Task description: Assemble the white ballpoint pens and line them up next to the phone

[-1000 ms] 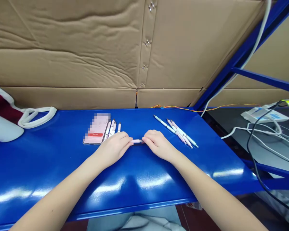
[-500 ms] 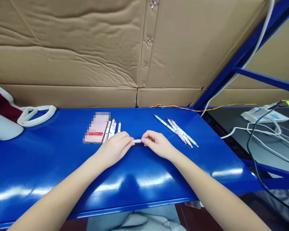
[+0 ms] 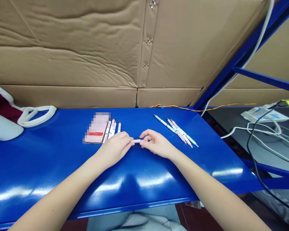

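Note:
My left hand [image 3: 115, 147] and my right hand [image 3: 156, 144] meet above the blue table, pinching a short pink pen barrel [image 3: 136, 141] between them. Its narrow metal end shows towards my right hand, and the rest of the pen is hidden by my fingers. Left of my left hand, several white and pink pens [image 3: 112, 130] lie beside a pink packet [image 3: 96, 128], whose print is blurred out. Beyond my right hand lies a loose group of several pink and pale blue pens [image 3: 178, 132].
The blue metal table [image 3: 62, 154] ends at a cardboard wall [image 3: 69, 64], with orange and yellow wires along the back edge. A white bag with looped handles [image 3: 26, 117] sits at far left. Blue rack bars, white and black cables and a white device [image 3: 263, 115] lie right.
My right hand has shifted slightly left and up along the pink barrel, and the barrel's metal end now shows more plainly. My left hand stays nearly still.

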Available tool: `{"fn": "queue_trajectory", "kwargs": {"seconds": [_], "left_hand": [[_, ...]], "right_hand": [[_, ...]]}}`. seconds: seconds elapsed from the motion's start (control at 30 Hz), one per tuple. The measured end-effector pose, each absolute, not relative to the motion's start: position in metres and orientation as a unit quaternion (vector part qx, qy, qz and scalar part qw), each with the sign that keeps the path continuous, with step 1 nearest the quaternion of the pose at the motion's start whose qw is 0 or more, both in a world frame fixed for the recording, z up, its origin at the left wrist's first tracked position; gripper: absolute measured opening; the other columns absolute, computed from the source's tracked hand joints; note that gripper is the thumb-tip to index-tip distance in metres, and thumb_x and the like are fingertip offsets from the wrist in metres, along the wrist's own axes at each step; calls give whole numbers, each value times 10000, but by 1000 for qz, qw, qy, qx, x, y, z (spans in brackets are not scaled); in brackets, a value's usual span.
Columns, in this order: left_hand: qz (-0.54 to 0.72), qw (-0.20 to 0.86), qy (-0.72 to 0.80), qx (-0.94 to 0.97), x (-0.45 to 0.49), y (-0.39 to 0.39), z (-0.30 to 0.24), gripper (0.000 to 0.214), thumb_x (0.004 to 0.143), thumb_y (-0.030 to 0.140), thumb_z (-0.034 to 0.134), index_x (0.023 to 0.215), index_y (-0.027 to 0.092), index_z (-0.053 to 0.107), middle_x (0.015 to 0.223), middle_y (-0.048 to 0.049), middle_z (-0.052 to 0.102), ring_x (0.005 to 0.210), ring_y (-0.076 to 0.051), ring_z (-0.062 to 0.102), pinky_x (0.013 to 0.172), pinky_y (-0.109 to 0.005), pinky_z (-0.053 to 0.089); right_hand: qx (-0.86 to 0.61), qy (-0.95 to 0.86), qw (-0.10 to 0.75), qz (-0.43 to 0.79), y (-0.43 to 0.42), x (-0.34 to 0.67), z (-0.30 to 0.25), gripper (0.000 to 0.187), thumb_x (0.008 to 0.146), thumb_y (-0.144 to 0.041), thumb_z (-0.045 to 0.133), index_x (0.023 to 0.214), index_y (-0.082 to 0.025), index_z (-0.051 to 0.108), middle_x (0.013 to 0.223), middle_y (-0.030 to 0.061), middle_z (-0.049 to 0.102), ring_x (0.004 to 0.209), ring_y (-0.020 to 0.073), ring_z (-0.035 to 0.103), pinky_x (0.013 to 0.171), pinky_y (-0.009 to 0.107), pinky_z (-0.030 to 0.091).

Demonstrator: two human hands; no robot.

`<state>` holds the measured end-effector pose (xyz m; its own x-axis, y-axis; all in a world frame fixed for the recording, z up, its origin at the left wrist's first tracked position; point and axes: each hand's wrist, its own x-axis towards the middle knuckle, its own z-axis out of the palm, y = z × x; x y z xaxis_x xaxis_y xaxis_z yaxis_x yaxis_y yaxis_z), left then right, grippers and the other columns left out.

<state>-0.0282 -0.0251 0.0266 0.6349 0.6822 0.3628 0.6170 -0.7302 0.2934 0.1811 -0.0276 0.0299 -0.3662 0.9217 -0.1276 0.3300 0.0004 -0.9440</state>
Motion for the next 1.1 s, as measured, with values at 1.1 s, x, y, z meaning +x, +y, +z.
{"fn": "queue_trajectory", "kwargs": {"seconds": [1.1], "left_hand": [[46,26,443,895,-28,-33,40,262,858,410,520,936,200,656,860,-42,624,820,-203,604,653,-282,451]], "right_hand": [[-466,-724,316,399,-17,193,21,118,760,-262,611,842,-176,606,722,-15,528,601,101,468,613,256,410]]}}
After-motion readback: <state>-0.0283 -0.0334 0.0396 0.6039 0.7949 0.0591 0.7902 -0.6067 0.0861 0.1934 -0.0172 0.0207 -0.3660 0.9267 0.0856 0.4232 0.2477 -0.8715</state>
